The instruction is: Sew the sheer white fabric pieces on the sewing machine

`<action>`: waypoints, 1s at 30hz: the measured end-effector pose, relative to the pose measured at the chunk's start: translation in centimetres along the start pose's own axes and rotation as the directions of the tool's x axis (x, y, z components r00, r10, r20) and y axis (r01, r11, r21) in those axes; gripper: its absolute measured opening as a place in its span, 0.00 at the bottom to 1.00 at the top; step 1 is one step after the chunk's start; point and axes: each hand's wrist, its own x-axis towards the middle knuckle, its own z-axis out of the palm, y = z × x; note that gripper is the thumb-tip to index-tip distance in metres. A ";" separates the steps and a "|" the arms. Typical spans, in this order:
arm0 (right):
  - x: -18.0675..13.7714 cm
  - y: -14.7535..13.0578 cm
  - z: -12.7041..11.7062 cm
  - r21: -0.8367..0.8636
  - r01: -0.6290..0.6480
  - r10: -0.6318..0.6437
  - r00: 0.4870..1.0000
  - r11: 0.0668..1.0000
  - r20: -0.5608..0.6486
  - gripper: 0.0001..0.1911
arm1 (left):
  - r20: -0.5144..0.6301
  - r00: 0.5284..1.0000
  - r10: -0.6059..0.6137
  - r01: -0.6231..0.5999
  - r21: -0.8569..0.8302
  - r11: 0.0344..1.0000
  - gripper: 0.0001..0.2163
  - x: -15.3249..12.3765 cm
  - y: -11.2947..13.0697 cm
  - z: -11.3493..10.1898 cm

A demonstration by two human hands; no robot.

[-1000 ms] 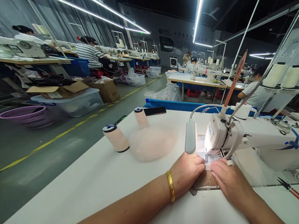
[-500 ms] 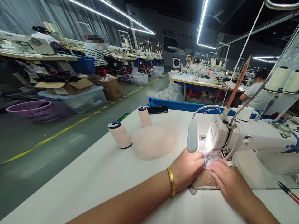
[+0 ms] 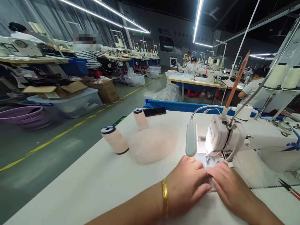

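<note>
A white sewing machine (image 3: pixel 220 132) stands at the right, its lamp (image 3: pixel 191 139) hanging beside the needle area, which is brightly lit. My left hand (image 3: pixel 187 181), with a gold bangle at the wrist, is just in front of the presser foot, fingers curled and thumb pressed in. Close against it, my right hand (image 3: pixel 231 182) has its fingers bent together, their tips meeting the left hand's. A small pale piece of fabric (image 3: pixel 212 187) shows between the hands; most of it is covered by my fingers. Sheer fabric (image 3: pixel 249 167) lies beneath the machine arm.
Two pale pink thread cones (image 3: pixel 116 142) stand on the white table (image 3: pixel 98 193), beside a sheer pale bundle (image 3: pixel 153 145). A black phone-like object (image 3: pixel 154 112) lies behind. Red-handled snips (image 3: pixel 289 189) lie at right. Other people work at machines beyond the aisle.
My hands have drawn closer together and slightly toward me from the needle. The tan fabric seen between them before is now mostly covered. The view has shifted a little to the right.
</note>
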 end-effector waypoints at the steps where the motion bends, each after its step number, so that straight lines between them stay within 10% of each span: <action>1: 0.0 0.1 0.0 -0.024 -0.014 0.015 1.000 1.000 0.023 0.15 | -0.004 1.000 -0.002 0.002 -0.018 1.000 0.07 -0.1 -0.2 0.1; 11: -0.5 0.6 0.0 -0.125 0.017 -0.018 1.000 0.992 -0.007 0.15 | -0.193 0.971 0.139 -0.139 0.016 0.990 0.07 0.1 -0.9 2.5; 30: -0.8 1.7 0.6 -0.173 -0.057 0.052 0.998 0.983 -0.032 0.23 | -0.129 0.990 0.056 -0.047 0.074 0.996 0.03 -0.6 0.5 2.4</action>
